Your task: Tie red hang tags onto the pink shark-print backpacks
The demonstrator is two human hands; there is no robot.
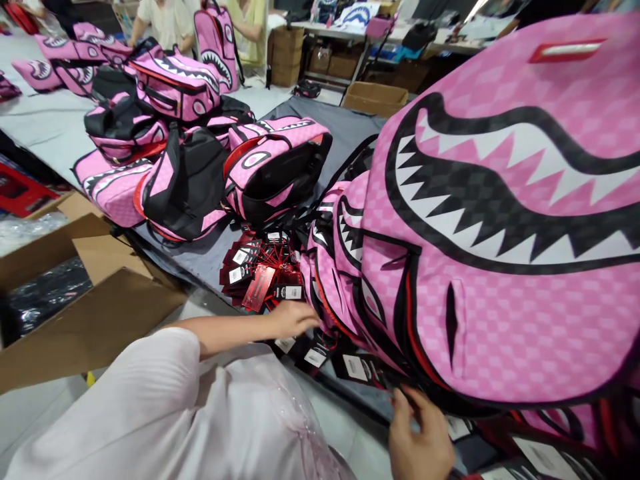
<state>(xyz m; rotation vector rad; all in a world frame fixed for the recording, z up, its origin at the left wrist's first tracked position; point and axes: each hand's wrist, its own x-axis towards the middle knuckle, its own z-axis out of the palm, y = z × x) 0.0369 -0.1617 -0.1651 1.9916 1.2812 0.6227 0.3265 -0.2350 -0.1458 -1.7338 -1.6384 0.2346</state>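
Pink checkered backpacks with a shark-mouth print stand in a row at the right; the nearest, a large backpack (525, 320), fills that side. My left hand (293, 320) is at the lower edge of a smaller pink backpack (333, 293), its fingers drawn together; whatever they grip is hidden. Below the large backpack, my right hand (421, 433) has thumb and fingers closed at the end of a black hang tag (357, 368) with a white label. Another black hang tag (315, 357) dangles by a red string between my hands.
A heap of red and black tags (260, 273) lies on the grey-covered table (350, 130). Beyond it more pink backpacks (275, 167) are piled. An open cardboard box (100, 327) stands at the left. People (165, 23) are at the back, near another carton (375, 98).
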